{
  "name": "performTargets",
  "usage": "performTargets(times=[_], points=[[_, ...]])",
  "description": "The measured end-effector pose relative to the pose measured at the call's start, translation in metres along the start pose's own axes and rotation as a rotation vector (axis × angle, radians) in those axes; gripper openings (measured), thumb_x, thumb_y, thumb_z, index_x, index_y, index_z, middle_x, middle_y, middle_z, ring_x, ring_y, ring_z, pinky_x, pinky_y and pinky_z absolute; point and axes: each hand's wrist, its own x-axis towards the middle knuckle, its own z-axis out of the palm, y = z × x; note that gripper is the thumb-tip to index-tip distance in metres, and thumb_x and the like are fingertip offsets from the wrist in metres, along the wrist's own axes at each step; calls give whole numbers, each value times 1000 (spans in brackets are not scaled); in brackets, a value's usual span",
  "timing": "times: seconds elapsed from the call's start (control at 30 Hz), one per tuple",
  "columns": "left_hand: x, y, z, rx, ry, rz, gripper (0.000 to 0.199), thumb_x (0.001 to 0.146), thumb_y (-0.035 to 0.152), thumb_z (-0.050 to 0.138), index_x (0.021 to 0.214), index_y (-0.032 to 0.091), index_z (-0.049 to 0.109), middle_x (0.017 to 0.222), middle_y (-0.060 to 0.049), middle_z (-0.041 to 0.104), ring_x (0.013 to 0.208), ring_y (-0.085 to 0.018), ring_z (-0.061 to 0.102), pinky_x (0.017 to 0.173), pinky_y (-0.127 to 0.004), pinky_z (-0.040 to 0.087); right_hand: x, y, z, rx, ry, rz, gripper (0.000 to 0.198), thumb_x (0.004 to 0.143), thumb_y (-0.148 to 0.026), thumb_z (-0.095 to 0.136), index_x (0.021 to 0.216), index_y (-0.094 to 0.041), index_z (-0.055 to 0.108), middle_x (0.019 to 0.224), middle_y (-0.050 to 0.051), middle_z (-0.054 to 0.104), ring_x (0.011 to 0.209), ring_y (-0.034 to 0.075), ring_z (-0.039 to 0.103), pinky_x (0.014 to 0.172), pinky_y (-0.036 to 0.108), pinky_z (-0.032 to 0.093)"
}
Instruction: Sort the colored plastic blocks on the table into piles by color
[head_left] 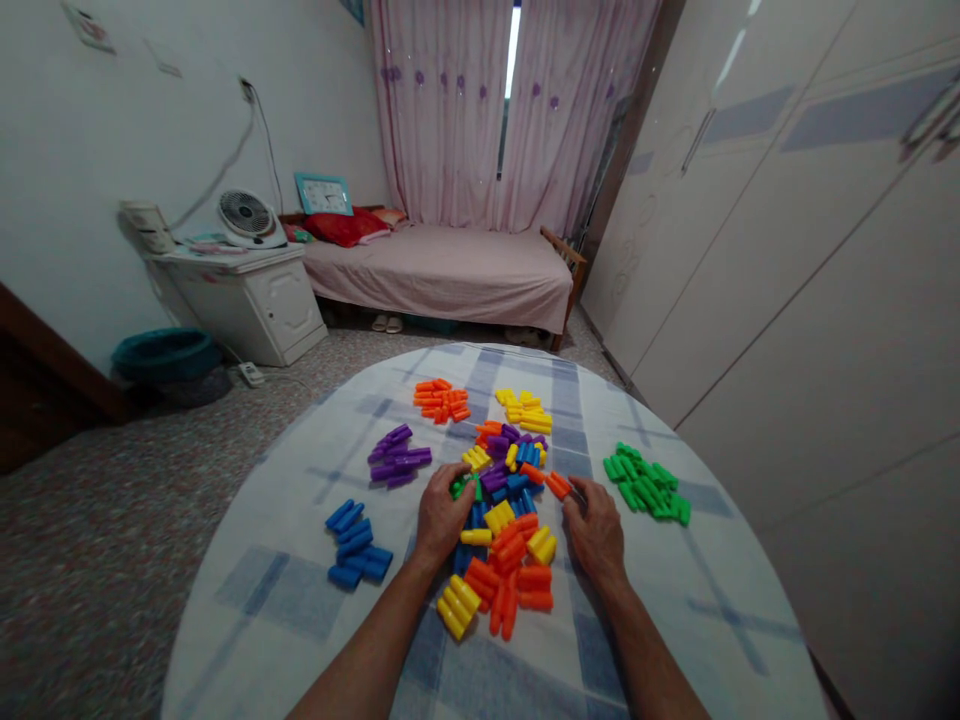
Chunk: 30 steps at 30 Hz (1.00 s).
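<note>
An orange piece [557, 485] is resting at the right edge of the mixed pile [500, 517], the right hand's [596, 525] narrowed fingers pinching its end. The left hand [444, 515] is curving around green pieces [457, 488], its grip being unclear, while single-colour groups [649, 485] are lying around on the checked tablecloth [300, 650].

Your left hand [442, 512] has its fingers around a green piece [478, 488], and your right hand [598, 528] pinches an orange piece [558, 485], by a mixed pile [510, 545] mid-table. Green pieces [646, 486] sit toward the table's [675, 610] right edge, blue pieces [354, 540] toward its left.
</note>
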Motion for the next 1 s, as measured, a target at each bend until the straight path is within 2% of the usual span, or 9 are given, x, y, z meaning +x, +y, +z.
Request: performTargets(times=[0.23,0.37,0.53,0.7,0.83,1.0], points=[[0,2,-1,-179,4,-54,20,81,26,52,94,17,65,94,-5,67,91,-17,62,83,-30,48,2,-2,-2,-8,-45,-3,30,81,-29,43,100,-16,61,101,9,63,96,22,54,88,37,40],[-2,2,-4,-184,45,-25,21,84,28,50,95,17,64,95,-5,66,91,-17,62,82,-31,48,3,-2,-2,6,-54,20,29,82,-30,42,99,-16,61,99,8,63,94,21,54,85,35,40],[-10,15,-8,-120,71,84,19,85,25,47,96,19,62,100,-6,63,95,-18,60,84,-32,48,2,-2,-1,35,-53,39,29,82,-29,41,98,-17,62,99,8,63,95,21,54,85,34,40],[-12,51,-18,-18,5,211,21,84,19,48,98,21,62,105,-6,62,105,-18,56,93,-35,44,2,1,0,55,-55,47,28,82,-28,42,98,-17,62,98,7,63,95,21,54,85,34,39],[4,72,-21,110,-38,285,23,82,16,49,100,21,62,108,-6,61,106,-19,55,94,-36,44,3,2,1,54,-58,43,29,81,-28,42,100,-18,62,99,7,63,95,21,54,86,33,39],[38,67,0,351,-110,290,26,78,12,50,101,18,62,109,-8,60,108,-21,53,97,-37,41,3,2,1,62,-56,25,30,81,-28,42,100,-18,63,98,7,63,95,22,54,86,35,39]])
